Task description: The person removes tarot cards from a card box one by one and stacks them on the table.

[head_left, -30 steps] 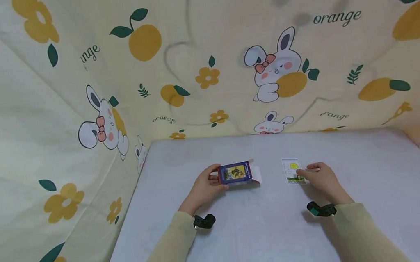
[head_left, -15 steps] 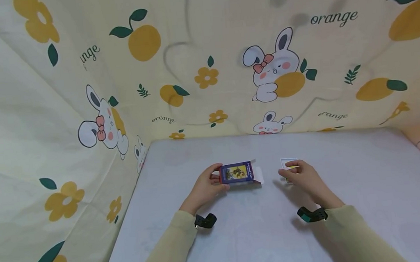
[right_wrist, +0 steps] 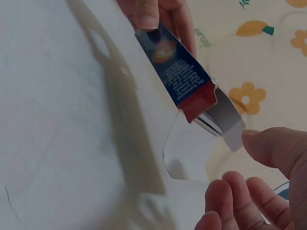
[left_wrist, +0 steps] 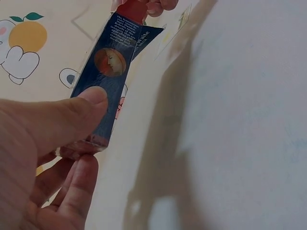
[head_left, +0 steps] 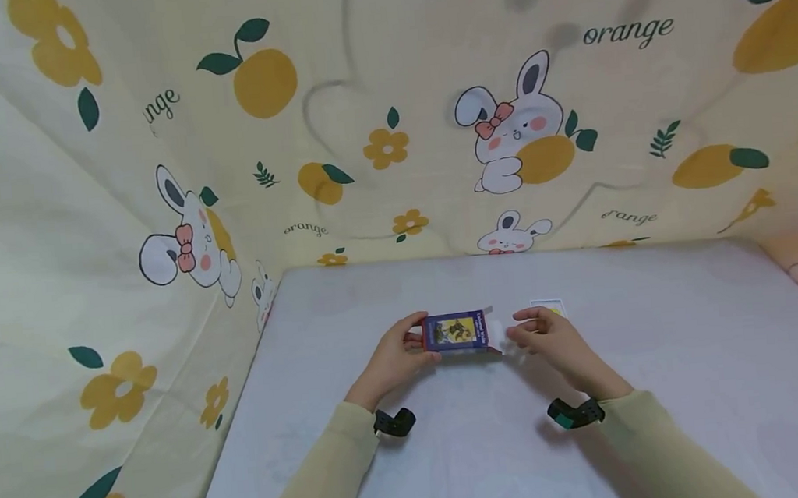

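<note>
My left hand grips a dark blue card box by its left end, with the thumb along its narrow side. The box has a yellow picture on top, and its right end is unfolded, with a white flap sticking out. Inside the opening, in the right wrist view, the edges of white contents show. My right hand is at that opening, fingers loosely bent and the thumb tip right by a small side flap. Behind this hand a white-bordered picture card lies on the table, mostly hidden.
The white table reaches back to a cream cloth wall printed with rabbits and oranges. Another cloth wall runs along the left side. Each wrist wears a black strap with a camera.
My right hand has moved left from the picture card to the box's unfolded end, leaving the card on the table. The left hand still holds the box in nearly the same place.
</note>
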`<state>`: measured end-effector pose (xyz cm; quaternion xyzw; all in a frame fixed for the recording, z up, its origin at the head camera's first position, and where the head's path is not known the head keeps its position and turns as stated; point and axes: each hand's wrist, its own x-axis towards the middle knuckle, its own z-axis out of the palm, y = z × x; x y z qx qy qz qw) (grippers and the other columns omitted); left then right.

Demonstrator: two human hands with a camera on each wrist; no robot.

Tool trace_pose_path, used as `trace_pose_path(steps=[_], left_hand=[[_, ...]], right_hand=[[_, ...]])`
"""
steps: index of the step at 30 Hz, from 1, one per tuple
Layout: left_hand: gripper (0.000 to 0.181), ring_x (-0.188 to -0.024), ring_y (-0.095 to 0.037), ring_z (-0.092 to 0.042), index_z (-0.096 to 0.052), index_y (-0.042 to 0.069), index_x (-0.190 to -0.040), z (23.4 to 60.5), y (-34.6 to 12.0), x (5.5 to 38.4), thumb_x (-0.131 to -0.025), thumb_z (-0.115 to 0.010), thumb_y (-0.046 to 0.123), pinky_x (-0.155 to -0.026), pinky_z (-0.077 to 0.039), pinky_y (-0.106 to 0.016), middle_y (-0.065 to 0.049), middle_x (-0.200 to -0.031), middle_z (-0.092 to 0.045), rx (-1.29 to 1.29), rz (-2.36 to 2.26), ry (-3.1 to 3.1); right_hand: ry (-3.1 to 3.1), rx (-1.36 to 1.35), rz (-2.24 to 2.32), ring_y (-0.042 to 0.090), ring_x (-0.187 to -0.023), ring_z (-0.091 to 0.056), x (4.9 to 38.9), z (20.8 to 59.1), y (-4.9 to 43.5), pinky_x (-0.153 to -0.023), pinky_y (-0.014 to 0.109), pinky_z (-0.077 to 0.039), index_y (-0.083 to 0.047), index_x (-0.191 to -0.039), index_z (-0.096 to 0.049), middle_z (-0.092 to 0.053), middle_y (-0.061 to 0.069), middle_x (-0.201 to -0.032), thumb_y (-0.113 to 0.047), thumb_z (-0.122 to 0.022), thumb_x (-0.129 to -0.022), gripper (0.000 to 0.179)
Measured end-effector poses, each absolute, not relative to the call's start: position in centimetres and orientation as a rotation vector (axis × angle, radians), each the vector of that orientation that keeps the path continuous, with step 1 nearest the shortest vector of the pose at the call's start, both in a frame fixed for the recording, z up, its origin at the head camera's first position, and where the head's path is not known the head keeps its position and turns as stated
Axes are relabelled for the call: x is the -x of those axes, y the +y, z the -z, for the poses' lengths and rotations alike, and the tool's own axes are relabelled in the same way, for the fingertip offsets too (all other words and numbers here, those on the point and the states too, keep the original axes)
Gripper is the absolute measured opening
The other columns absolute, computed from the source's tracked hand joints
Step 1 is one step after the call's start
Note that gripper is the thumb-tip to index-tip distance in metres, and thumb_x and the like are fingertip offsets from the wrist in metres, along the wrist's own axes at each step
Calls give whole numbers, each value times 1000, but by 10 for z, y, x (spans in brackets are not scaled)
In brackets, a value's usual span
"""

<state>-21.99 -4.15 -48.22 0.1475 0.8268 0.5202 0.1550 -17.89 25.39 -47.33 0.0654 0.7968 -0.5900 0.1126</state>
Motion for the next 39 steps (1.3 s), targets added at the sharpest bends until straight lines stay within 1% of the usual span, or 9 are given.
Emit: trace_pose_path(steps=[4,12,14,20,24,29,34,39], left_hand=[[82,-106,-13,-58,-39,20,-148,482,-41,219,-78,-82,17,-89,-50,-28,-1,-137,-47,-429,-1491,2368],[81,-104,-11,-59,-40,21,-148,485,-39,221,-79,-82,17,-88,-50,-27,1,-135,-48,-456,-1510,2349],[82,-103,-11,-59,-39,20,-148,486,-38,221,-78,-82,18,-88,-50,-28,1,-135,-48,-460,-1510,2347],[81,-103,-11,-59,-41,21,-147,486,-36,220,-78,-83,20,-88,-50,-29,2,-135,-48,-468,-1495,2354],[80,-103,-11,-58,-40,19,-147,486,-35,219,-78,-83,20,-89,-50,-30,1,-135,-49,-482,-1474,2371],[79,-103,-12,-59,-42,22,-145,485,-38,218,-78,-83,18,-89,-50,-30,1,-134,-49,-482,-1475,2382],[79,-102,-12,-59,-42,19,-145,484,-40,218,-78,-83,18,-88,-50,-29,1,-134,-49,-485,-1475,2380],[77,-102,-10,-59,-43,22,-145,484,-43,218,-78,-83,20,-89,-50,-30,2,-133,-50,-464,-1450,2389]], right_hand=[[2312,-177,1770,32,-100,-58,180,476,249,-85,41,-51,-2,-133,-46,-60,15,-112,-37,-71,-89,62],[2281,-142,1771,29,-100,-58,180,476,241,-89,43,-50,-6,-134,-45,-57,15,-116,-37,-70,-89,60],[2285,-129,1765,28,-101,-58,180,476,240,-89,43,-51,-7,-134,-46,-57,15,-117,-37,-70,-90,59],[2311,-89,1765,27,-99,-58,180,475,235,-85,42,-53,-8,-131,-48,-58,16,-114,-37,-70,-90,55],[2320,-71,1763,27,-98,-57,179,473,231,-83,40,-54,-6,-131,-47,-56,17,-113,-30,-68,-92,51],[2317,-77,1760,27,-98,-56,182,473,225,-82,40,-54,-4,-127,-46,-54,17,-110,-20,-67,-93,42],[2312,-89,1740,27,-96,-56,185,478,223,-80,38,-55,-3,-122,-46,-53,17,-105,-11,-64,-94,35],[2322,-60,1727,27,-95,-55,188,482,219,-76,36,-55,-3,-119,-46,-53,17,-103,-6,-62,-92,31]])
